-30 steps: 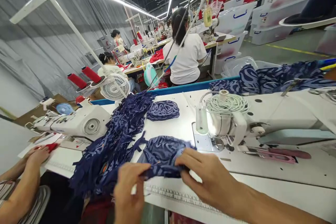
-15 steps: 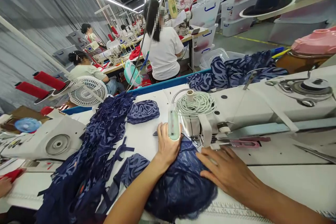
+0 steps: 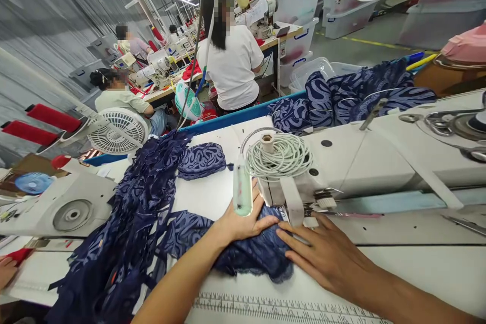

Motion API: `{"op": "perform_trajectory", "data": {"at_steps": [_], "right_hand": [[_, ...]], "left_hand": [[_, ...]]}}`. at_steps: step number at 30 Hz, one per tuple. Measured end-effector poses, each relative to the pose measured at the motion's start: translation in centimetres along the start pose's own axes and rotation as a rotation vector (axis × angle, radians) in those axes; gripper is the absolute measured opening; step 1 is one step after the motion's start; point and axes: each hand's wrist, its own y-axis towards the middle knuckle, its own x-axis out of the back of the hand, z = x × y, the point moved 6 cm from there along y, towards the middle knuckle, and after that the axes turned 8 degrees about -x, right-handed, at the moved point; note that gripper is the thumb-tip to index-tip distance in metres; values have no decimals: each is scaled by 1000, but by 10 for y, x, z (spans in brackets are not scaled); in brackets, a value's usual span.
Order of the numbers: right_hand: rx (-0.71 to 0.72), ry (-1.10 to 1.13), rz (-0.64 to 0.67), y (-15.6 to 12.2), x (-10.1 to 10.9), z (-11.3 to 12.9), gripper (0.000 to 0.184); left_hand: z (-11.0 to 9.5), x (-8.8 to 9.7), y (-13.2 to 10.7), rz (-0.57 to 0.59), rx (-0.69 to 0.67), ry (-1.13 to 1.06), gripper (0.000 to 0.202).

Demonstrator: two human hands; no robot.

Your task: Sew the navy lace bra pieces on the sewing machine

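Note:
My left hand (image 3: 245, 220) lies flat on a navy patterned lace garment piece (image 3: 254, 258), thumb stretched toward the needle area; a green-white lamp (image 3: 242, 190) hides part of its fingers. From the other side my right hand (image 3: 326, 250) rests its outstretched fingers on the garment's right edge, close under the head of a white sewing machine (image 3: 357, 157). Something small and shiny shows between these fingers, too unclear to name. The presser foot is mostly hidden. Toward the left arm, more of the patterned lace (image 3: 190, 230) spreads out.
A long heap of navy strips and lace (image 3: 129, 217) runs along the left. Beyond my left hand lies a folded lace stack (image 3: 202, 160). Coiled pale cord (image 3: 280, 156) sits on the machine head. Bundled lace (image 3: 322, 104) lies behind it. A ruler strip (image 3: 281, 309) marks the front edge.
My left hand has flattened, its thumb now apart and near my right fingertips. The garment's near edge has drawn away from me, uncovering more ruler. The view has shifted slightly.

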Motion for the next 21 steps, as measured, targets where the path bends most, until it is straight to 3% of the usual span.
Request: {"op": "perform_trajectory", "data": {"at_steps": [9,15,21], "right_hand": [[-10,-58,29,-5,-4,4,29],[-41,10,18,-5,-1,2,28],[-31,-12,22,-7,-3,1,28]], "left_hand": [[10,-5,-2,21,-30,-10,53],[7,-1,-2,-36,-75,-5,59],[18,7,5,-20,18,-131,59]]}}
